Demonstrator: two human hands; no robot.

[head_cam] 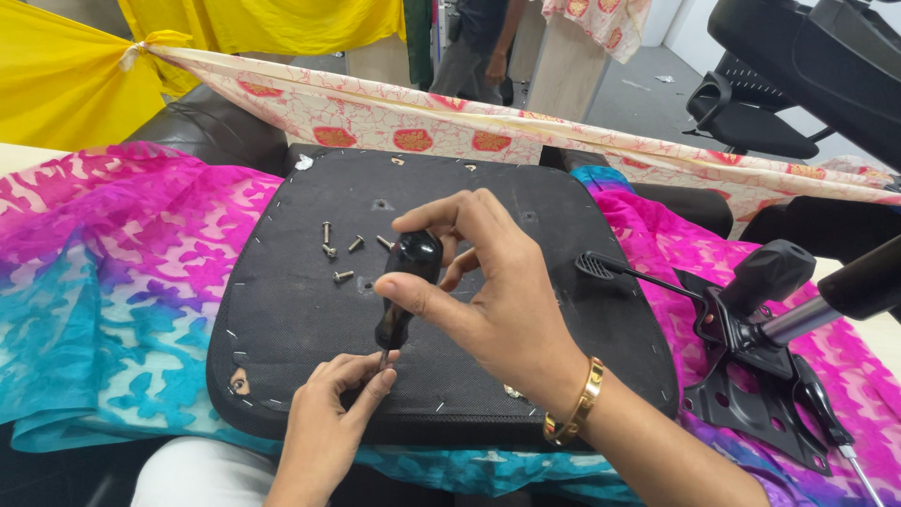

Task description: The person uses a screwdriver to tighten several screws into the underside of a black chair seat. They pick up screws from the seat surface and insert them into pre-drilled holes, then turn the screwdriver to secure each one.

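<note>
An upturned black chair seat lies on a pink and turquoise cloth. My right hand grips the black handle of a screwdriver, held upright over the seat's near part. My left hand pinches the screwdriver's metal shaft low down, where the tip meets the seat. Several loose silver screws lie on the seat just beyond the tool. A gold bangle sits on my right wrist.
A black metal chair mechanism with a lever and a gas cylinder rests at the right on the cloth. Black office chairs stand behind at right. Yellow fabric hangs at back left, and a person stands far behind.
</note>
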